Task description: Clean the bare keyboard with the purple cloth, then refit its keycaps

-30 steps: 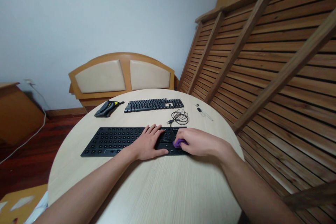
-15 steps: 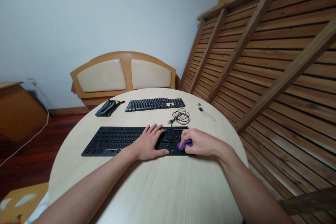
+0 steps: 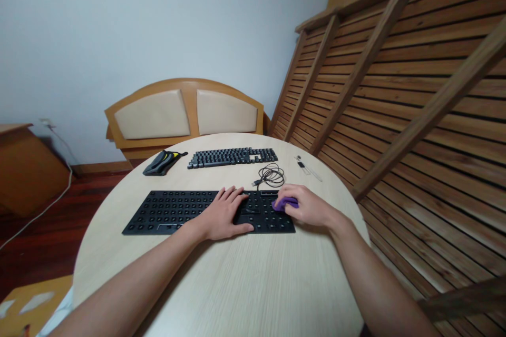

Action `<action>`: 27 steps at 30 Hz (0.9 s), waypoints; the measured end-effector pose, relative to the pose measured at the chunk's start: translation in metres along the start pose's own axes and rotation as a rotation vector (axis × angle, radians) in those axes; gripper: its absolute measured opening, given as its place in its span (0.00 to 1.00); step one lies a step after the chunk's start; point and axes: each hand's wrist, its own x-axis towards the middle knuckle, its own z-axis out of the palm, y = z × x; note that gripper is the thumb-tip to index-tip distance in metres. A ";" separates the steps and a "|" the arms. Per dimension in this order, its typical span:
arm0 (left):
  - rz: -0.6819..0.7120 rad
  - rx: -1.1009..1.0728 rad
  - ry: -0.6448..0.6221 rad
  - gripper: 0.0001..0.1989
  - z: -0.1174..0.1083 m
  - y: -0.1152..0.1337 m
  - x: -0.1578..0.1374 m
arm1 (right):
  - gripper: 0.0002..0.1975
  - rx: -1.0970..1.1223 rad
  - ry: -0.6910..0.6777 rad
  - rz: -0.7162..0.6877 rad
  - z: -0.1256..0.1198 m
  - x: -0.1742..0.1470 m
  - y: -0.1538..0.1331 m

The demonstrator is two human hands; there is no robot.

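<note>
A black keyboard base [image 3: 177, 208] without its keycaps lies on the round table, its bare switches in rows. My left hand [image 3: 224, 215] rests flat on it right of the middle, fingers spread and thumb along the front edge. Bunched in my right hand [image 3: 302, 205] is a purple cloth [image 3: 285, 203], pressed against the number-pad end of the keyboard base. The fingers are curled round the cloth, and part of that end is hidden under the hand.
Removed keycaps [image 3: 233, 156] stand in keyboard layout farther back. A coiled USB cable [image 3: 271, 175] lies behind the keyboard base. Dark gloves with yellow patches [image 3: 164, 162] are at the back left, a small wire tool [image 3: 308, 167] at the right. A slatted wooden frame [image 3: 395, 89] leans beyond the table [image 3: 253, 284].
My right hand has slid the purple cloth away from me, from the front of the number-pad area towards its back, baring the front right corner. My left hand stays in place.
</note>
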 end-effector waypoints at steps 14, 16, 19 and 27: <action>-0.006 0.002 -0.007 0.44 -0.001 0.001 0.000 | 0.11 -0.017 -0.099 -0.025 0.014 0.005 -0.004; -0.005 0.002 -0.006 0.44 -0.001 0.000 0.000 | 0.12 0.003 -0.102 0.022 0.010 0.003 -0.002; -0.005 0.004 -0.001 0.44 -0.001 0.000 0.000 | 0.12 0.028 -0.123 0.101 0.004 -0.001 0.003; -0.003 0.011 -0.011 0.45 -0.002 0.000 0.000 | 0.09 0.003 -0.074 0.207 -0.011 -0.010 0.021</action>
